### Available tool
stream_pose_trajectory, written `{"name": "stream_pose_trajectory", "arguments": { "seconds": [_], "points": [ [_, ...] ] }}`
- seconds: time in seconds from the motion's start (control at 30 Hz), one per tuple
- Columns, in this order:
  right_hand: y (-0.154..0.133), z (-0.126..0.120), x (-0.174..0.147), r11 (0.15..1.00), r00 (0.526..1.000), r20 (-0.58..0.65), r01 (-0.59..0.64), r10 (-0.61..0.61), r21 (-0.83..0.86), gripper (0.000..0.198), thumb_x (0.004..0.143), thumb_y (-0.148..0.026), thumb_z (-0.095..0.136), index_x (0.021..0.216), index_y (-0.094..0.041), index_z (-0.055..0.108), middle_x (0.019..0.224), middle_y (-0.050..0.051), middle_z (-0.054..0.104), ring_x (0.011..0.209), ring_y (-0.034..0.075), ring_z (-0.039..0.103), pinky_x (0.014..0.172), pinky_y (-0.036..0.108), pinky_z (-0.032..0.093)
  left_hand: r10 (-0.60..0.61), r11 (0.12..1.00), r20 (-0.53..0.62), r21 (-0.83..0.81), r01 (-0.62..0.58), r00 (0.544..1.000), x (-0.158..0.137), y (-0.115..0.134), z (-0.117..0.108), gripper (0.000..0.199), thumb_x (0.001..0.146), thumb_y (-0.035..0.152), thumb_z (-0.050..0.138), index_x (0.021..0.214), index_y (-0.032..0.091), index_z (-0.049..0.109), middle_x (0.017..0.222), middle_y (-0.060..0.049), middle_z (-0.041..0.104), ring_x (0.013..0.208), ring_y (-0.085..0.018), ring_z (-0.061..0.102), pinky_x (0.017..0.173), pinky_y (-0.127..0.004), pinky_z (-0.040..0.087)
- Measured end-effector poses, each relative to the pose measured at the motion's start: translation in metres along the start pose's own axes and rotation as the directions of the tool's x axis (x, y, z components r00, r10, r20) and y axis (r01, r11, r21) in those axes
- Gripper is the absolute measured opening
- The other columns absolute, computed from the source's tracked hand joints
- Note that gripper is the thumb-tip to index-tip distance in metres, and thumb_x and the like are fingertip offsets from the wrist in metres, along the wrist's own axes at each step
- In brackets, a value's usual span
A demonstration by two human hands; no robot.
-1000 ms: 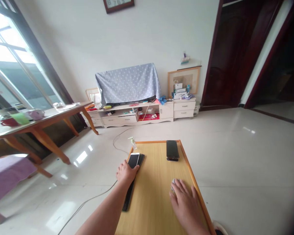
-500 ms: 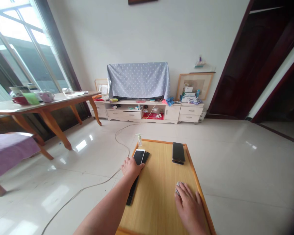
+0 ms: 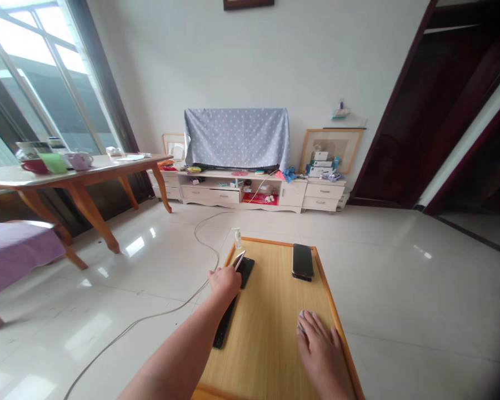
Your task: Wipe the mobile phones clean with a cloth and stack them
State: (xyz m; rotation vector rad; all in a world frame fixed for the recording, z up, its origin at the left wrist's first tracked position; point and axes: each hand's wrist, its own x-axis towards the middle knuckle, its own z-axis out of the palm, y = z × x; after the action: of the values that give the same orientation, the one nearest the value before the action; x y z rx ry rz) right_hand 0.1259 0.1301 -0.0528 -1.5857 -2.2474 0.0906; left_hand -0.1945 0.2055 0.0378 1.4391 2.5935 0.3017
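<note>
From where I stand, the left hand (image 3: 225, 282), left of the lower middle of the frame, has a white phone (image 3: 239, 259) gripped and tilted up off the wooden surface (image 3: 270, 322). Dark glass (image 3: 246, 271) shows beyond and below that hand. Lower right of centre, the right hand (image 3: 321, 347) lies palm down, fingers over a grey cloth (image 3: 301, 315); I can't tell whether it grips. Dark phones (image 3: 303, 260) sit stacked above it, toward the surface's far right corner.

1 head view, facing forward, angled down
</note>
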Motion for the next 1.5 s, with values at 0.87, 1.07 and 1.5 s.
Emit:
{"name": "stream_pose_trajectory", "arguments": {
  "seconds": [0.87, 1.07, 1.5],
  "points": [
    [-0.004, -0.039, -0.032, 0.910, 0.936, -0.170, -0.240, 0.310, 0.339, 0.043, 0.092, -0.018, 0.043, 0.131, -0.016, 0.061, 0.111, 0.010, 0.070, 0.105, 0.022, 0.063, 0.096, 0.035, 0.048, 0.654, 0.756, 0.110, -0.088, -0.648, 0.748, -0.216, 0.002, 0.030, 0.056, 0.089, 0.032, 0.051, 0.145, 0.027, 0.048, 0.151, -0.007, 0.048, 0.131, -0.032, 0.044, 0.107, -0.046, 0.033],
    [-0.015, -0.047, -0.043, 0.899, 0.926, -0.177, -0.255, 0.333, 0.357, 0.033, 0.094, -0.022, 0.039, 0.114, -0.015, 0.065, 0.108, 0.011, 0.067, 0.099, 0.020, 0.064, 0.088, 0.031, 0.050, 0.558, 0.828, 0.076, -0.109, -0.550, 0.826, -0.214, -0.018, 0.021, 0.078, 0.076, 0.051, 0.067, 0.146, 0.026, 0.044, 0.147, -0.010, 0.050, 0.136, -0.033, 0.039, 0.110, -0.045, 0.029],
    [-0.112, -0.047, -0.084, 0.970, 0.967, 0.137, 0.194, -0.214, 0.147, 0.051, 0.106, -0.041, 0.025, 0.150, -0.023, 0.043, 0.155, 0.007, 0.043, 0.147, 0.024, 0.032, 0.124, 0.051, 0.009, 0.559, 0.816, -0.060, -0.139, -0.561, 0.827, -0.211, -0.040, 0.041, 0.064, 0.082, 0.039, 0.060, 0.141, 0.022, 0.046, 0.134, -0.010, 0.059, 0.125, -0.028, 0.049, 0.102, -0.042, 0.033]
  ]
}}
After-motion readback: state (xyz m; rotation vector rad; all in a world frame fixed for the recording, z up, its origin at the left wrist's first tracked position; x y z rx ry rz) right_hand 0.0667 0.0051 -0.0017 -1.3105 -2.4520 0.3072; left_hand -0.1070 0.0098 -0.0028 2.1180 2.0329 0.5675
